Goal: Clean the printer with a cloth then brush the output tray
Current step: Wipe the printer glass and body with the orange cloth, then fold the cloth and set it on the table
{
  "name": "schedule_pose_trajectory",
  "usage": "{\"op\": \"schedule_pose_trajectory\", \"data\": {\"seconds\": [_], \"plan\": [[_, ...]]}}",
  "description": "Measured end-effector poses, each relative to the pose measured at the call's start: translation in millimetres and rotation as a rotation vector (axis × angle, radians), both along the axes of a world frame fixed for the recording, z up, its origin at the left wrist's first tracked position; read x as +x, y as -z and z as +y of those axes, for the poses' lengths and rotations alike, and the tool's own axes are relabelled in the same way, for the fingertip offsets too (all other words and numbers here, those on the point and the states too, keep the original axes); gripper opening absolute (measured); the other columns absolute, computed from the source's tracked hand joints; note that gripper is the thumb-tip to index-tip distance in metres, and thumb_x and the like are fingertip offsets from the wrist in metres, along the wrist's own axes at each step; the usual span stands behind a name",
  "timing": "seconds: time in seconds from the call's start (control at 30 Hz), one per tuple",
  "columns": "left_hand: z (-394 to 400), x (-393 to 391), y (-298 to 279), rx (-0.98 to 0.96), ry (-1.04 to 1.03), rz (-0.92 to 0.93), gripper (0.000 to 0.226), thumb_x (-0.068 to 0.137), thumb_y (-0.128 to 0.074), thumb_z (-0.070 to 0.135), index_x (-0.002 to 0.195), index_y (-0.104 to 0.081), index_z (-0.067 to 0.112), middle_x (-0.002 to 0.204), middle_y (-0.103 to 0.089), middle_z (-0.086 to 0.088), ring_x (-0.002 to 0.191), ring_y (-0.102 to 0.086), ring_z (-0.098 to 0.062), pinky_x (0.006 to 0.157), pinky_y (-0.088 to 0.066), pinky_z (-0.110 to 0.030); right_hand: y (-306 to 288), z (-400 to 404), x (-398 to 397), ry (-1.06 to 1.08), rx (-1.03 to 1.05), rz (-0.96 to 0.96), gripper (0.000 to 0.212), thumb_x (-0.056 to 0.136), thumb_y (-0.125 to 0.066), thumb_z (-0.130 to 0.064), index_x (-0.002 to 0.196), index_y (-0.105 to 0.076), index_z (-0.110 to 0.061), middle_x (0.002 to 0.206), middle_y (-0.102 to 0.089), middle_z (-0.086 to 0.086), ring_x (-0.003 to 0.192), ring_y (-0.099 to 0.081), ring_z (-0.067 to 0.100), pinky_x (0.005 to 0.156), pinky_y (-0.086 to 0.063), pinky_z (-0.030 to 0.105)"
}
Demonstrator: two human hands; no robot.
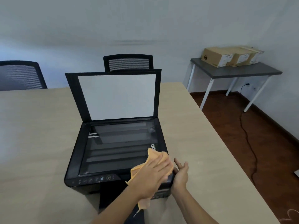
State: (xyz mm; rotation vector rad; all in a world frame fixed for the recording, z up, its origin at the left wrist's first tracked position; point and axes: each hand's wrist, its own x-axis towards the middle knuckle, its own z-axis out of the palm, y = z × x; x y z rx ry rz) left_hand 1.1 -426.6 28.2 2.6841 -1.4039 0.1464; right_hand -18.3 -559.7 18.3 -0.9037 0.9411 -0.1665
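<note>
We had the printer (116,152) standing near the counter's (40,126) front edge, scanner lid (116,96) propped upright so the glass (119,146) lay exposed. Our left hand (152,173), crossing over from the left, pressed the orange cloth (160,156) flat against the printer's front right corner, fingers straight, grip released rather than clenched, presumably to spread wiping pressure. Our right hand (181,172) rested open against the printer's right side, likely bracing it from sliding. No brush visible; output tray work not yet started.
</note>
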Motion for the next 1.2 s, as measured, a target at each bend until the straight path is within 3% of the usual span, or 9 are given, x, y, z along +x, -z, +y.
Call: {"op": "schedule_pose_trajectory", "data": {"seconds": [0.13,0.3,0.43,0.53,0.63,0.8,0.9,1.03,1.2], "plan": [[20.0,-26.6,-2.6,-0.054,0.091,0.254,0.045,0.101,-0.026,0.030,0.144,-0.036,0.022,0.154,-0.032,0.006,0.148,-0.008,-0.012,0.119,-0.009,-0.036,-9.6,-0.8,-7.7,-0.011,0.062,-0.009,0.056,0.099,-0.024,-0.047,0.118,-0.062,-0.010,0.115,-0.061,0.023,0.080,-0.060,0.028,0.067,-0.049,0.033],[69.9,-78.3,-62.5,-0.745,-0.154,0.872,0.031,0.101,-0.042,0.023,0.124,-0.061,0.020,0.123,-0.065,0.008,0.118,-0.058,-0.006,0.101,-0.043,-0.024,-25.7,11.8,-36.7,0.017,-0.532,-0.042,0.029,0.097,-0.039,-0.016,0.085,-0.064,-0.025,0.108,-0.070,0.013,0.108,-0.062,0.027,0.095,-0.050,0.041],[120.7,-105.6,-84.3,-1.192,-0.323,1.152,0.034,0.100,-0.035,0.011,0.119,-0.063,0.009,0.118,-0.068,-0.008,0.112,-0.062,-0.019,0.092,-0.049,-0.029,-59.1,70.6,-72.9,-0.545,-0.542,-0.316,0.030,0.100,-0.045,-0.023,0.091,-0.074,-0.020,0.092,-0.074,0.007,0.100,-0.066,0.029,0.080,-0.054,0.035],[165.7,-115.8,-88.8,-1.313,-0.432,1.090,0.032,0.096,-0.045,0.033,0.114,-0.067,0.018,0.114,-0.070,-0.006,0.106,-0.063,-0.013,0.087,-0.047,-0.020,-76.3,119.4,-84.1,-1.103,-0.216,-0.342,0.038,0.095,-0.050,-0.044,0.105,-0.073,-0.015,0.095,-0.072,0.011,0.090,-0.064,0.030,0.076,-0.048,0.035],[216.7,-122.3,-86.7,-1.377,-0.547,0.972,0.047,0.078,-0.061,0.058,0.111,-0.068,0.025,0.109,-0.070,-0.007,0.101,-0.063,-0.011,0.087,-0.047,-0.019,-88.4,148.9,-77.0,-1.321,-0.358,-0.442,0.043,0.077,-0.070,-0.055,0.093,-0.074,-0.015,0.075,-0.066,0.008,0.070,-0.057,0.021,0.065,-0.048,0.031],[296.1,-135.5,-89.8,-1.478,-0.660,0.877,0.024,0.089,-0.054,0.022,0.106,-0.070,0.022,0.105,-0.073,-0.007,0.096,-0.064,-0.012,0.080,-0.051,-0.016,-108.1,211.3,-68.0,-1.377,-0.487,-0.563,0.009,0.083,-0.071,-0.028,0.089,-0.072,-0.022,0.080,-0.067,0.002,0.072,-0.060,0.014,0.070,-0.049,0.024],[328.9,-140.0,-90.8,-1.553,-0.619,0.964,0.025,0.087,-0.061,0.023,0.110,-0.068,0.023,0.109,-0.071,-0.008,0.095,-0.065,-0.013,0.078,-0.053,-0.019,-100.2,255.1,-66.1,-1.456,-0.623,-0.548,0.038,0.075,-0.075,-0.039,0.111,-0.062,-0.036,0.110,-0.062,-0.003,0.102,-0.061,0.014,0.089,-0.052,0.031],[358.8,-139.4,-91.8,-1.577,-0.606,1.084,0.063,0.066,-0.081,0.045,0.120,-0.063,0.019,0.115,-0.069,-0.010,0.098,-0.065,-0.017,0.078,-0.056,-0.025,-93.5,296.4,-55.5,-1.454,-0.789,-0.577,0.028,0.083,-0.066,-0.036,0.082,-0.062,-0.008,0.074,-0.058,-0.001,0.070,-0.050,0.008,0.063,-0.040,0.033],[418.3,-132.5,-91.1,-1.308,-0.793,0.868,0.030,0.077,-0.071,0.021,0.106,-0.070,0.019,0.095,-0.070,-0.007,0.083,-0.066,-0.016,0.072,-0.052,-0.019,-113.9,308.3,-36.1,-1.298,-0.658,-0.590,0.058,0.084,-0.068,-0.040,0.073,-0.044,0.012,0.061,-0.031,0.015,0.058,-0.030,0.019,0.053,-0.025,0.030]]}}
